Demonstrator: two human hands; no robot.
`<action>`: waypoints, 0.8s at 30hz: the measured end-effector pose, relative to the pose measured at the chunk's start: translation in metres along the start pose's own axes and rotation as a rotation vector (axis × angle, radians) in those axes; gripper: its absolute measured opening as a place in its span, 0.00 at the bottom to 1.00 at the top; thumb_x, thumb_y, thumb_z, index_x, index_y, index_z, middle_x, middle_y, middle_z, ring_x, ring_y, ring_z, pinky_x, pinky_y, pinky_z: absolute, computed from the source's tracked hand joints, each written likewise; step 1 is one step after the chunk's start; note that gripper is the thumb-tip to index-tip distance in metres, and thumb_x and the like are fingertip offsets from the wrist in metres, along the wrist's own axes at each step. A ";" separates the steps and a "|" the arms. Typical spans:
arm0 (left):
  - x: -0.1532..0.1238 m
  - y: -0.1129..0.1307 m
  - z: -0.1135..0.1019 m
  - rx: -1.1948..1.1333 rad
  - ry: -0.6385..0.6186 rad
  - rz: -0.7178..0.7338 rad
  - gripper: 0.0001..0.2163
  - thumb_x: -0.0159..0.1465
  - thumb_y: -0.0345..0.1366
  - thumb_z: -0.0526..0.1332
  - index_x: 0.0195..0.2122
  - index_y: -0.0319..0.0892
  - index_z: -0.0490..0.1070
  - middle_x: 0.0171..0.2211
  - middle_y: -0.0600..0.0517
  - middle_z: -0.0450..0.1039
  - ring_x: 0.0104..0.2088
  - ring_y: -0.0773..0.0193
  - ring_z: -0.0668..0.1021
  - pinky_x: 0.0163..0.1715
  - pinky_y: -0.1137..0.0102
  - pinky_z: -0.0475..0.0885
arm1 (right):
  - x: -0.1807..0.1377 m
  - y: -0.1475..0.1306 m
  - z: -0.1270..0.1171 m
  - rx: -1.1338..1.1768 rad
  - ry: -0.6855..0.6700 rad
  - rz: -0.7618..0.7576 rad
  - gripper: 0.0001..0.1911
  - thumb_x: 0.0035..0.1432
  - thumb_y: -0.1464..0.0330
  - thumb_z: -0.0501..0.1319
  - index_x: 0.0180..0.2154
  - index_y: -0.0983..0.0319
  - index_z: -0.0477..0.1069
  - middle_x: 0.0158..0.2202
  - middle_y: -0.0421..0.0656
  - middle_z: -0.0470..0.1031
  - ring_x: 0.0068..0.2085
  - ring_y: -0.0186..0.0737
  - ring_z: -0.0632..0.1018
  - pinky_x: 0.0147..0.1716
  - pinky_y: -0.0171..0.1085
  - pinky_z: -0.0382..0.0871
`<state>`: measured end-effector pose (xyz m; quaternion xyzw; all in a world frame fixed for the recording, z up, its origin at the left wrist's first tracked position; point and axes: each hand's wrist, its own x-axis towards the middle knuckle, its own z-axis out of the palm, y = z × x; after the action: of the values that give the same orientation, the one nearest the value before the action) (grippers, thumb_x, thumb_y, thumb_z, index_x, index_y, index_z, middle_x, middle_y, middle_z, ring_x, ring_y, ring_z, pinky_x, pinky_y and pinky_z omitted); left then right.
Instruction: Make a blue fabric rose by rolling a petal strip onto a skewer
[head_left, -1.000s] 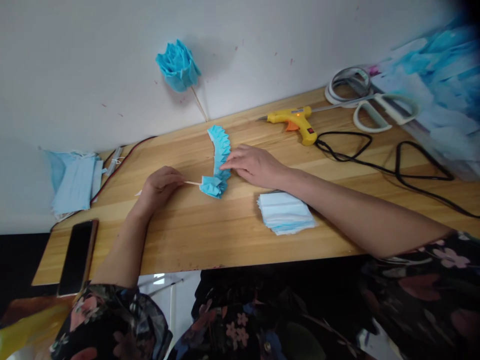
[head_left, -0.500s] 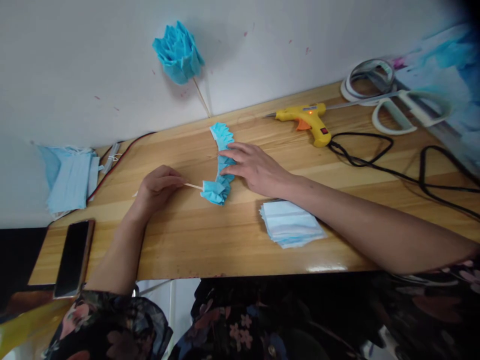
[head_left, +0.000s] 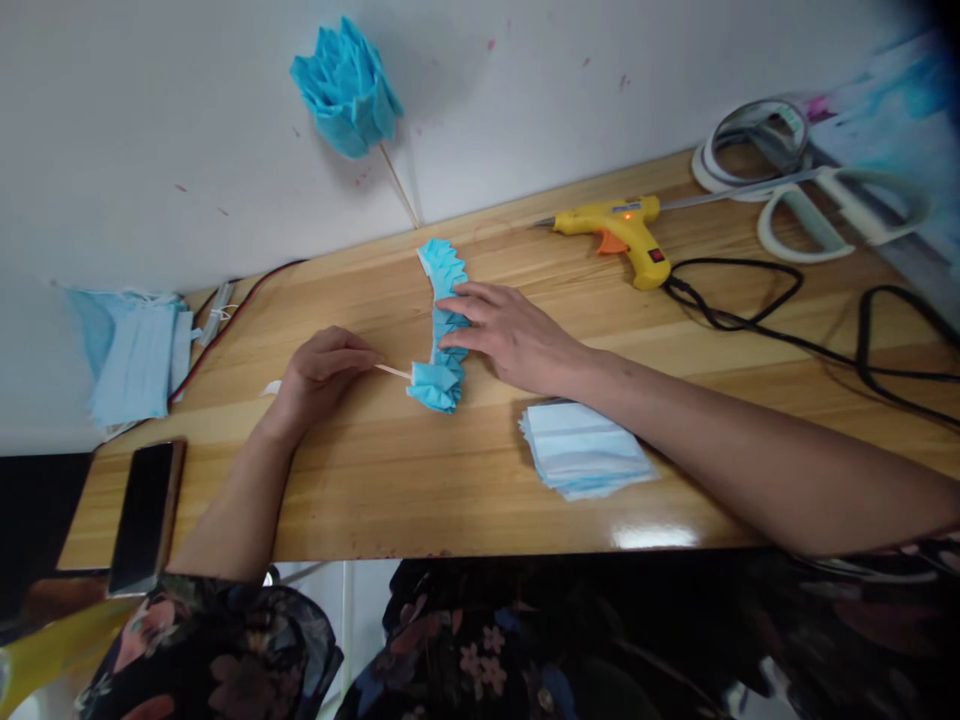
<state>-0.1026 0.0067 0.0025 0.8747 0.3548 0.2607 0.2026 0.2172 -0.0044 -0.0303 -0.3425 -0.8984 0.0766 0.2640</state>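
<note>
My left hand (head_left: 322, 372) is closed on a thin wooden stick (head_left: 392, 371) that lies on the wooden table (head_left: 450, 480). The stick's far end is wrapped in the rolled end of a pleated blue strip (head_left: 442, 320), which curves away toward the wall. My right hand (head_left: 510, 335) rests on the middle of that strip with its fingers stretched flat, pressing it to the table. A finished blue paper flower on a stick (head_left: 345, 85) leans against the white wall behind.
A stack of folded light-blue masks (head_left: 581, 450) lies by my right forearm. A yellow glue gun (head_left: 622, 230) with black cord (head_left: 787, 320) and large scissors (head_left: 810, 190) sit at the back right. More masks (head_left: 135, 360) and a phone (head_left: 146, 515) are at the left.
My right hand slid a little further along the blue strip toward the rolled end. The left hand keeps its hold on the stick. The camera view shifted slightly.
</note>
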 end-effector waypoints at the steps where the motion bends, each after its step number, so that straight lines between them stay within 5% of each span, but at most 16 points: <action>1: 0.000 -0.002 0.001 -0.006 0.002 0.002 0.11 0.71 0.42 0.64 0.37 0.45 0.84 0.36 0.46 0.81 0.35 0.60 0.81 0.34 0.66 0.74 | 0.000 0.000 0.000 -0.005 -0.002 -0.002 0.22 0.71 0.77 0.54 0.53 0.51 0.81 0.66 0.43 0.73 0.68 0.53 0.67 0.61 0.55 0.66; 13: 0.002 -0.007 0.001 0.015 0.013 0.064 0.08 0.70 0.37 0.65 0.38 0.47 0.84 0.36 0.48 0.81 0.35 0.62 0.80 0.34 0.68 0.73 | 0.001 0.000 0.000 0.033 0.016 -0.024 0.22 0.70 0.79 0.55 0.53 0.54 0.81 0.67 0.46 0.72 0.68 0.54 0.68 0.61 0.56 0.66; 24: 0.001 -0.005 -0.001 0.071 -0.002 0.006 0.09 0.71 0.38 0.63 0.38 0.47 0.84 0.36 0.46 0.81 0.35 0.59 0.81 0.33 0.65 0.74 | 0.002 0.003 -0.005 0.230 0.209 -0.055 0.23 0.68 0.79 0.49 0.55 0.55 0.72 0.59 0.43 0.77 0.62 0.46 0.73 0.63 0.52 0.67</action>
<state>-0.1054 0.0111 0.0004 0.8827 0.3609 0.2477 0.1709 0.2203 -0.0010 -0.0256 -0.2912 -0.8605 0.1353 0.3956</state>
